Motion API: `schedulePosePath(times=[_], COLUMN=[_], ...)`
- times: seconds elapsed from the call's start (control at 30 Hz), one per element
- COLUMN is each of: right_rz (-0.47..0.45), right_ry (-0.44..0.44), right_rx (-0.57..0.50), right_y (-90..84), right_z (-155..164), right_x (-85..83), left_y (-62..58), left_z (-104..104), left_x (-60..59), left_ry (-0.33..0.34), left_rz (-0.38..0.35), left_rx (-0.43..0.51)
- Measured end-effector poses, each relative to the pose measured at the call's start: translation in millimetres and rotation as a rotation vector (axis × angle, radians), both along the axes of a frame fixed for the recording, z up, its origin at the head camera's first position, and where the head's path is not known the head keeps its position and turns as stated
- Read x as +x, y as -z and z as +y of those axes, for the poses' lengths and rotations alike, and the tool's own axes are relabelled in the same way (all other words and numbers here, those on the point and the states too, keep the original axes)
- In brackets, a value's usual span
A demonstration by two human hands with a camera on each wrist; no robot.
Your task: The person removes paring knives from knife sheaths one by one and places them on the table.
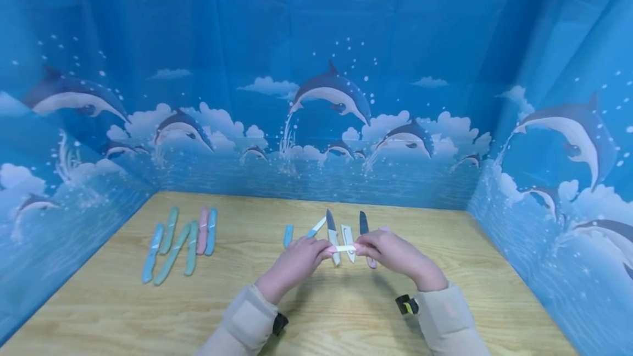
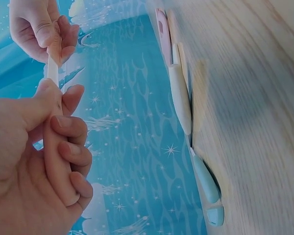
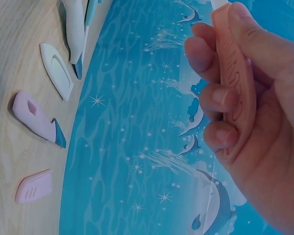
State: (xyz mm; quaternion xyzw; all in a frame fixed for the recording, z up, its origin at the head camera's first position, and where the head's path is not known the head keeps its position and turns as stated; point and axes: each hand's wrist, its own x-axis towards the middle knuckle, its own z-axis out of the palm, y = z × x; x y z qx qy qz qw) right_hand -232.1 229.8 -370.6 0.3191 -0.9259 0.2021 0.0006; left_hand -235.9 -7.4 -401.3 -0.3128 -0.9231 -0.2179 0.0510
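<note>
1. Pale sleeves (image 1: 247,320) lie nearest, extending from the near side over the table (image 1: 346,317).
2. Left hand (image 1: 292,265) and right hand (image 1: 398,258) each curl fingers round one end of a pink-ended piece (image 1: 344,248), held above the table, its white middle (image 2: 53,73) bare between them.
3. Should that middle be a blade, slipping under a sudden pull could nick either hand.
4. Dropping farther forward risks brushing the unsheathed pale-handled knife (image 1: 332,235) or pink-handled knife (image 1: 364,223), near the far edge.
5. Open wood lies nearer, and left toward the coloured pieces (image 1: 172,254).
</note>
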Motion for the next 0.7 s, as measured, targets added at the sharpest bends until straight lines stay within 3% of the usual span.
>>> schedulePosePath(times=[0.7], right_rz=[-0.056], right_ry=[0.023], right_rx=[0.002], right_y=[-0.6], right_z=[1.1], right_x=[-0.1], left_y=[0.3], left_z=[-1.1], left_x=[-0.1], left_ry=[-0.002], left_rz=[0.003], left_rx=[-0.006])
